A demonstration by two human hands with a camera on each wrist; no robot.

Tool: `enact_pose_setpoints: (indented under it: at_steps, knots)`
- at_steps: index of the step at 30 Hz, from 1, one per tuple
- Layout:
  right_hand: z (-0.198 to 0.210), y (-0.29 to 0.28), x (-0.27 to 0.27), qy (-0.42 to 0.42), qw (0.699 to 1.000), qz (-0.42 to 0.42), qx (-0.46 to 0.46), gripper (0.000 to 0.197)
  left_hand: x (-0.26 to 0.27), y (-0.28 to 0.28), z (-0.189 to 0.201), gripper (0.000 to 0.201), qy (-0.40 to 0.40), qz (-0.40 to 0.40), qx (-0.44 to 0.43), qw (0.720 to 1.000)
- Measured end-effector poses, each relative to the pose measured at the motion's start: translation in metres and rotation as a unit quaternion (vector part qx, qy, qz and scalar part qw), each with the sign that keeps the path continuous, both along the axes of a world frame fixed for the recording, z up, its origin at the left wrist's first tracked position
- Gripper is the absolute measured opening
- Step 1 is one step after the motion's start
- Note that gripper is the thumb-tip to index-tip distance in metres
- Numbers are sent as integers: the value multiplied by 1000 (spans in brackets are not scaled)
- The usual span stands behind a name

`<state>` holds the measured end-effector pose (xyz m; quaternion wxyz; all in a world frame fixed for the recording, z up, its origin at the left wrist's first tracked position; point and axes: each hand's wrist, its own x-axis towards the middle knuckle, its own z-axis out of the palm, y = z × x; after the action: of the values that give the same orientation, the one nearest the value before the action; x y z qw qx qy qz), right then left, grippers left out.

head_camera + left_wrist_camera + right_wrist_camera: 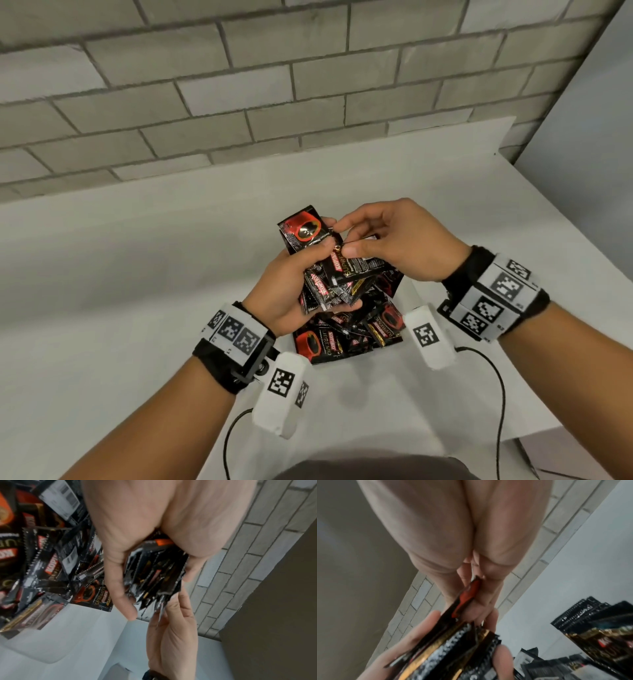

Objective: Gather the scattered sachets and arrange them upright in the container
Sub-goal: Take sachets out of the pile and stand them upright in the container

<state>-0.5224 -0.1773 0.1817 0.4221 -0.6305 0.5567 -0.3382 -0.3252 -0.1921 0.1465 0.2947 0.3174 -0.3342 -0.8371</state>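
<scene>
My left hand point(339, 274) grips a bundle of black-and-red coffee sachets point(329, 287), fanned on edge between thumb and fingers. In the left wrist view the bundle point(154, 574) sits in the curled left hand. My right hand point(342, 240) meets it from the right and pinches one sachet point(356, 267) at the top of the bundle; the right wrist view shows this sachet point(471, 595) between the fingertips. Under both hands lies a loose pile of sachets point(349, 335). White edges point(409, 294) border the pile; I cannot tell whether they are container walls.
Everything sits on a white table point(137, 274) against a grey brick wall point(239, 102). The table's right edge point(555, 240) drops off beside a plain wall. Black cables point(500, 394) hang from the wrist bands near the table's front edge.
</scene>
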Motion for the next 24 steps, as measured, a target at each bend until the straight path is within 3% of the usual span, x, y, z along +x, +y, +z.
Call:
enact_pose_setpoints:
  at_steps: [5, 9, 14, 17, 21, 24]
  knots:
    - [0, 0, -7, 71, 997, -10, -23, 16, 0, -1, 3, 30, 2, 9, 13, 1000]
    - [-6, 3, -10, 41, 997, -59, -38, 4, 2, -5, -5, 36, -3, 31, -2, 1000]
    - [-15, 3, -27, 22, 984, -172, -26, 15, 16, -9, -10, 40, -37, 55, -41, 997]
    - [-20, 3, -29, 68, 968, -218, -100, 12, 25, -12, -11, 41, -47, 51, -77, 995]
    - [-18, 15, -2, 155, 954, -153, -206, 11, 19, -9, -8, 41, -51, 22, -103, 993]
    - [-21, 27, 19, 136, 970, -54, -194, 14, 10, -7, -10, 44, -48, 32, -107, 993]
